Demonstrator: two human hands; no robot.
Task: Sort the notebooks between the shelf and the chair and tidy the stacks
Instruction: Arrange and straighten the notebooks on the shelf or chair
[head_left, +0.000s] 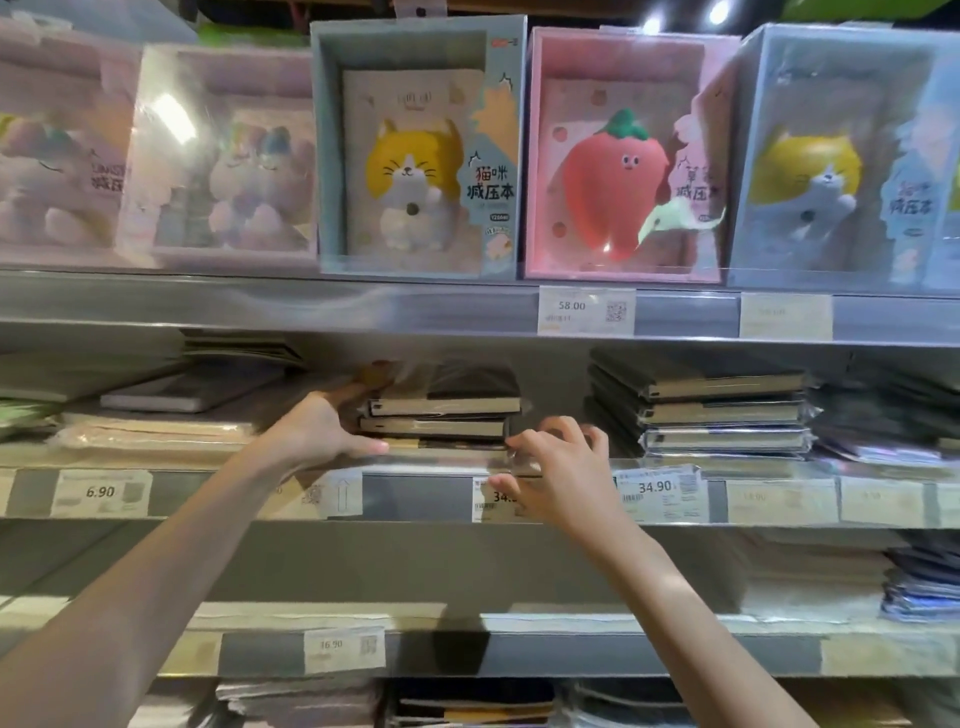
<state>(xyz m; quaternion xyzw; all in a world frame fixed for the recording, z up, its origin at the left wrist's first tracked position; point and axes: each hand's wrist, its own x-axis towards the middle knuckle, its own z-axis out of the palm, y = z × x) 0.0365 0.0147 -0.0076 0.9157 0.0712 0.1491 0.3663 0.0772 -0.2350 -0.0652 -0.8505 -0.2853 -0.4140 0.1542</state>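
Observation:
A small stack of dark, plastic-wrapped notebooks (441, 415) lies on the middle shelf (426, 496). My left hand (324, 431) rests against the stack's left side, fingers straight and reaching behind it, thumb along the bottom front. My right hand (558, 467) is at the stack's lower right corner, fingers loosely bent and touching the wrapping; whether it pinches anything is unclear. A taller stack of similar notebooks (722, 415) sits to the right. The chair is out of view.
Boxed squishy-toy notebooks (415, 150) line the top shelf. Flat pale notebooks (156, 426) lie left of my hands. Price tags (660, 491) run along the shelf edge. Lower shelves hold more stacked notebooks (810, 571).

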